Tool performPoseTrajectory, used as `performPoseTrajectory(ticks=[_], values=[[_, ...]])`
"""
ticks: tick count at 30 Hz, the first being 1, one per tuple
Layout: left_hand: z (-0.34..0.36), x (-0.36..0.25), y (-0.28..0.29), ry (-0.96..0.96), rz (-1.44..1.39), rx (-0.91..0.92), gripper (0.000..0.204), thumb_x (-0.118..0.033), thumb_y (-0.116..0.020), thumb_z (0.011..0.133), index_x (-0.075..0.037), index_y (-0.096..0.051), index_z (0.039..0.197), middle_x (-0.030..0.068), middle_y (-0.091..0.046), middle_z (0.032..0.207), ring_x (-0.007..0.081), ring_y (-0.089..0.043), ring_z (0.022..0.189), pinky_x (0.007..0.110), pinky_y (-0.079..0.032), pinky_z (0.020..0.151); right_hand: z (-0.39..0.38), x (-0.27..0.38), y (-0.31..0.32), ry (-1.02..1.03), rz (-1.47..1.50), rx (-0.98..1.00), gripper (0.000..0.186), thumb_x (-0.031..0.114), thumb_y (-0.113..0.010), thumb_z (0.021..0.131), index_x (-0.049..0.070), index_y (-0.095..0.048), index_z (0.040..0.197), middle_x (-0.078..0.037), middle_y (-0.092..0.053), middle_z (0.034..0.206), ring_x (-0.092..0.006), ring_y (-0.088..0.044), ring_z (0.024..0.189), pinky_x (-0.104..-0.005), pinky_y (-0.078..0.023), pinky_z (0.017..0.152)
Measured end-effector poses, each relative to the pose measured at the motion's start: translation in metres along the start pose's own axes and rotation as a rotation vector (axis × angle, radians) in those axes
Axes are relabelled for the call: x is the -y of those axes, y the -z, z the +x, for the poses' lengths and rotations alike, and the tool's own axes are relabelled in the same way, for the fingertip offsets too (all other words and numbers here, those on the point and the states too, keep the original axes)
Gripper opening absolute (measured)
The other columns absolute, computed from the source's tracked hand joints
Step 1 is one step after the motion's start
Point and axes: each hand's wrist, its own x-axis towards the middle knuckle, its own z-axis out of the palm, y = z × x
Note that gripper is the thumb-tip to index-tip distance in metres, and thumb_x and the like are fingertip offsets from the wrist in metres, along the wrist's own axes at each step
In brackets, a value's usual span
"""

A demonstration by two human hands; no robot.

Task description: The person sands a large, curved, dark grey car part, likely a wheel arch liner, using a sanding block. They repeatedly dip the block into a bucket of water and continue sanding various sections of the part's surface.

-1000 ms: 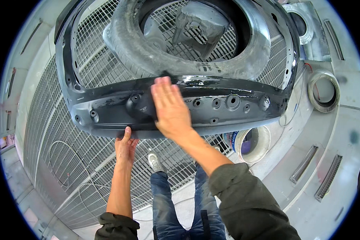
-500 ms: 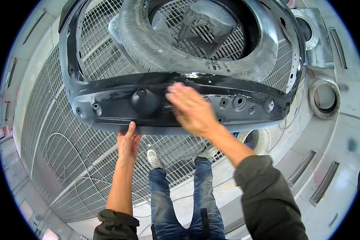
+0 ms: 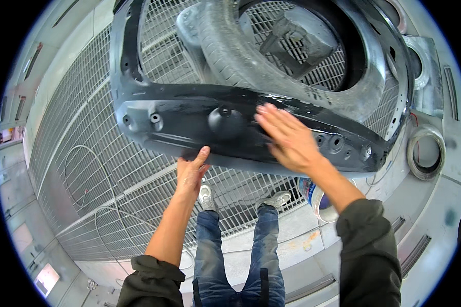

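The near edge of a black, curved, hole-pierced panel [image 3: 235, 137] is pinched by the left hand [image 3: 191, 174]. The right hand [image 3: 290, 138] is held flat over its face, fingers extended. Beyond, a grey-dusted rubber tyre [image 3: 231, 57] is positioned over grey metal grating [image 3: 123, 171].

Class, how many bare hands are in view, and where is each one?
2. The left hand is at the near edge of the black panel, thumb uppermost; the right hand is over the panel, right of its round bulge. No others show.
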Motion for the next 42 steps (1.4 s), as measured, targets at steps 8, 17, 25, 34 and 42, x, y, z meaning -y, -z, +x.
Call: performPoseTrajectory(ticks=[8,17,25,34,42], values=[[-0.008,-0.011,0.0,0.024,0.039,0.015,0.063,-0.025,-0.086,0.086,-0.003,-0.048,0.131,0.007,-0.065,0.113,0.0133,-0.065,0.088,0.025,-0.056,0.072,0.078,0.028,-0.017,0.229,-0.035,0.034,0.074,0.026,-0.073,0.086,0.003,-0.045,0.151,-0.015,-0.045,0.158,-0.0278,-0.04,0.149,-0.0417,-0.03,0.125],[0.005,0.016,0.0,-0.034,0.043,-0.002,0.069,-0.03,-0.092,0.079,-0.009,-0.052,0.13,0.0065,-0.067,0.121,0.0181,-0.065,0.103,0.036,-0.053,0.085,0.129,0.077,-0.035,0.144,-0.075,0.022,0.091,0.041,-0.079,0.079,0.0,-0.043,0.152,-0.016,-0.04,0.161,-0.0281,-0.033,0.153,-0.0427,-0.023,0.127],[-0.006,-0.007,0.004,-0.077,-0.013,0.055,0.071,-0.023,-0.092,0.078,0.003,-0.047,0.127,0.0127,-0.063,0.12,0.0202,-0.064,0.103,0.033,-0.054,0.088,0.134,0.074,-0.037,0.178,-0.138,0.03,0.081,0.022,-0.071,0.081,0.002,-0.042,0.153,-0.014,-0.039,0.163,-0.0269,-0.032,0.154,-0.042,-0.023,0.127],[0.003,0.006,-0.002,-0.127,0.045,0.074,0.071,-0.022,-0.091,0.079,0.006,-0.047,0.127,0.0158,-0.064,0.119,0.0199,-0.064,0.101,0.032,-0.053,0.085,0.203,0.119,-0.075,0.097,-0.186,-0.083,0.092,0.03,-0.08,0.078,0.0,-0.038,0.155,-0.015,-0.034,0.165,-0.0287,-0.03,0.154,-0.0421,-0.021,0.128],[-0.007,-0.005,-0.001,-0.096,-0.089,0.05,0.083,-0.016,-0.096,0.07,0.006,-0.049,0.135,0.0168,-0.067,0.125,0.0263,-0.064,0.114,0.036,-0.046,0.105,0.11,0.071,-0.04,-0.036,-0.187,-0.042,0.09,0.016,-0.074,0.075,-0.001,-0.037,0.156,-0.016,-0.034,0.165,-0.0292,-0.026,0.156,-0.0464,-0.02,0.127]])
